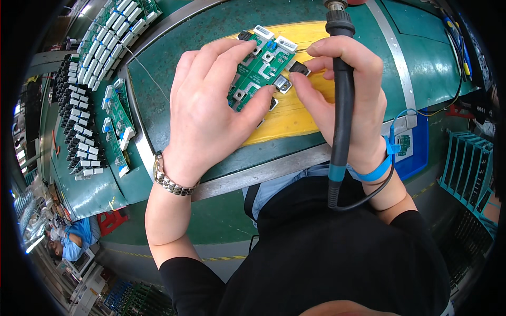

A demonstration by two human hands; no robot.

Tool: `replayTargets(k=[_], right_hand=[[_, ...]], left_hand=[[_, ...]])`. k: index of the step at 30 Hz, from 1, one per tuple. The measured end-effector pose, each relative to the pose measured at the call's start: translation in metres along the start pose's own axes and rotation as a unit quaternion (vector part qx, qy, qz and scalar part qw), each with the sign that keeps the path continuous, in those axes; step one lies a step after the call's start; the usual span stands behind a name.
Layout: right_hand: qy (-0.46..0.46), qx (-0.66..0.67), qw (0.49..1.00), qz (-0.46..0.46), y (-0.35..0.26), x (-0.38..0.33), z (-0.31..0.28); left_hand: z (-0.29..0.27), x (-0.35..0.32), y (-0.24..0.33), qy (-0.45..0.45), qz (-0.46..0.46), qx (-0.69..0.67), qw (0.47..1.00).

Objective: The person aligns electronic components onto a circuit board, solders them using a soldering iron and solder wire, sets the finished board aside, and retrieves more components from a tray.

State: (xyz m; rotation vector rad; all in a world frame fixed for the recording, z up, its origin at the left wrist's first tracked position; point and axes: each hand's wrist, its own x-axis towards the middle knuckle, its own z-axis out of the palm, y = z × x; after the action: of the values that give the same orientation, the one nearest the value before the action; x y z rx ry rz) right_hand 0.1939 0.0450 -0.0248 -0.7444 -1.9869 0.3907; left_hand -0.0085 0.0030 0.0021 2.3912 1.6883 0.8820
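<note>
A Busy Green Tabletop

The tabletop is big, with a metal strip along its near edge. On its left side sit rows of boards with white blocks. A blue bin is at the right. A yellow pad lies in the middle. The left hand and the right hand are over it. The right hand grasps a black soldering iron. A green circuit board is over the yellow pad, and the left hand's fingers grasp its sides. A blue wrist strap is below the right hand, and a metal watch is below the left hand. A small black part is at the circuit board's right edge. The right hand's fingertips are right there, but I cannot tell if they pinch it.
</note>
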Motion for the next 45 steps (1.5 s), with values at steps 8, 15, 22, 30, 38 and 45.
replayTargets(k=[8, 15, 22, 30, 38, 45], right_hand=[[0.002, -0.014, 1.0, -0.005, 0.001, 0.0, 0.0], [-0.001, -0.003, 1.0, -0.003, -0.001, 0.002, -0.001], [0.037, 0.06, 0.997, 0.041, -0.001, 0.0, 0.006], [0.032, 0.004, 0.999, -0.013, -0.002, 0.003, -0.002], [0.026, 0.007, 1.0, 0.014, -0.011, -0.003, -0.005], [0.003, 0.017, 1.0, 0.018, -0.009, -0.004, -0.004]], left_hand=[[-0.001, 0.0, 0.0, -0.002, 0.001, 0.002, 1.0], [-0.001, 0.002, 0.002, -0.002, 0.001, 0.004, 1.0], [0.002, 0.001, 0.002, 0.03, 0.008, -0.008, 0.999], [0.003, 0.009, 0.011, 0.022, 0.003, -0.006, 1.0], [0.002, 0.002, 0.018, 0.022, -0.016, -0.015, 1.0], [0.004, 0.001, 0.013, 0.024, -0.008, -0.017, 1.0]])
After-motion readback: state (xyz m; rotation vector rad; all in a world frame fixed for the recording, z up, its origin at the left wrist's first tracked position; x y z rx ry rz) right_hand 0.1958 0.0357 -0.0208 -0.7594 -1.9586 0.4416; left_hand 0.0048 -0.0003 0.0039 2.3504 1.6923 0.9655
